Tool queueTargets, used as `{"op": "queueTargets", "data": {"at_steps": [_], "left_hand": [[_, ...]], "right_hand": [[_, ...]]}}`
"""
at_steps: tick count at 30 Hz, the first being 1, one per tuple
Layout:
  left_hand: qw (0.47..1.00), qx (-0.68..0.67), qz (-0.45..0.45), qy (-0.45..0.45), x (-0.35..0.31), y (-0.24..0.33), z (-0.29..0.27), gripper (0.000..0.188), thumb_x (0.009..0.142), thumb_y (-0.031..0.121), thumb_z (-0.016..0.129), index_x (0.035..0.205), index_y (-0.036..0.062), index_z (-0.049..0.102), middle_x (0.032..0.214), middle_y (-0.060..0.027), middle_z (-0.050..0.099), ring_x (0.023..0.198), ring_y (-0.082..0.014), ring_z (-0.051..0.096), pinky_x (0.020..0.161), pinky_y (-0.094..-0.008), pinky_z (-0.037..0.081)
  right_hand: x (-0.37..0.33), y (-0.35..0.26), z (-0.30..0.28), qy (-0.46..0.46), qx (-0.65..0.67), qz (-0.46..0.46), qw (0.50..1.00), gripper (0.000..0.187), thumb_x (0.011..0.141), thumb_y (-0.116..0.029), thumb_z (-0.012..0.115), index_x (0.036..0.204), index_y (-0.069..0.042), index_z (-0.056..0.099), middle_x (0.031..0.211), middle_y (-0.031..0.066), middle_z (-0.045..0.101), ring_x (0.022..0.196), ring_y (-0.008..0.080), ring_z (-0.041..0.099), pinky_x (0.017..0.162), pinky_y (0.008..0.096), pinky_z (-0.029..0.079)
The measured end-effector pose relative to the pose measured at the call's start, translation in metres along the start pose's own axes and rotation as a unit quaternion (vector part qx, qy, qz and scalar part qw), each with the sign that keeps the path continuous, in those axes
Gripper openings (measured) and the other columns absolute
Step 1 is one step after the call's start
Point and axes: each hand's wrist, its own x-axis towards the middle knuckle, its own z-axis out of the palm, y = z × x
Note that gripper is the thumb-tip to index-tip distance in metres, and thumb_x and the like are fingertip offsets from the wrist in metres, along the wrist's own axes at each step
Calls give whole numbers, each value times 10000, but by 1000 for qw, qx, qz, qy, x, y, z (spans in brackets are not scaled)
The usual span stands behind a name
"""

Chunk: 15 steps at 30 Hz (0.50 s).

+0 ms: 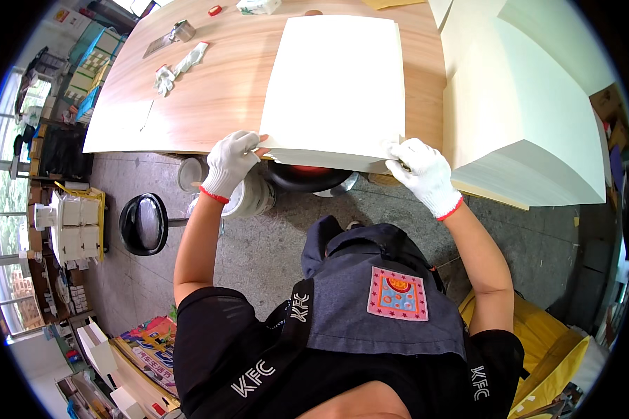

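A stack of large white paper sheets point(334, 84) lies on the wooden table point(217, 112), its near edge reaching the table's front edge. My left hand point(232, 160), in a white glove with a red cuff and some bare fingertips, is closed on the stack's near left corner. At the near right corner, my right hand point(421, 171), gloved the same way, has its fingers curled around the paper's edge. Both hands grip the sheets from the sides; the fingers under the paper are hidden.
Right of the table rises a tall pile of white paper point(531, 126). A loose pair of gloves point(178, 70), a metal cup point(183, 31) and a red tape roll point(214, 10) lie on the table. Below stand a white bucket point(248, 197) and a black stool point(144, 223).
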Motion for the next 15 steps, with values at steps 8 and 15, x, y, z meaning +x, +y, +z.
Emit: {"op": "queueTargets", "data": {"at_steps": [8, 15], "left_hand": [[1000, -4, -13, -3, 3, 5, -3, 216, 825, 240, 802, 855, 82, 659, 805, -89, 633, 746, -319, 640, 650, -416, 505], [999, -5, -30, -19, 2, 5, -2, 197, 807, 191, 820, 864, 58, 686, 771, -116, 622, 710, -334, 629, 652, -422, 493]], "right_hand": [[-4, 5, 4, 9, 22, -16, 1000, 297, 833, -150, 793, 1123, -163, 730, 876, 57, 641, 755, 257, 667, 654, 358, 538], [-19, 2, 12, 95, -14, -68, 993, 398, 791, -133, 787, 1177, -199, 716, 883, 14, 614, 715, 219, 629, 626, 335, 526]]}}
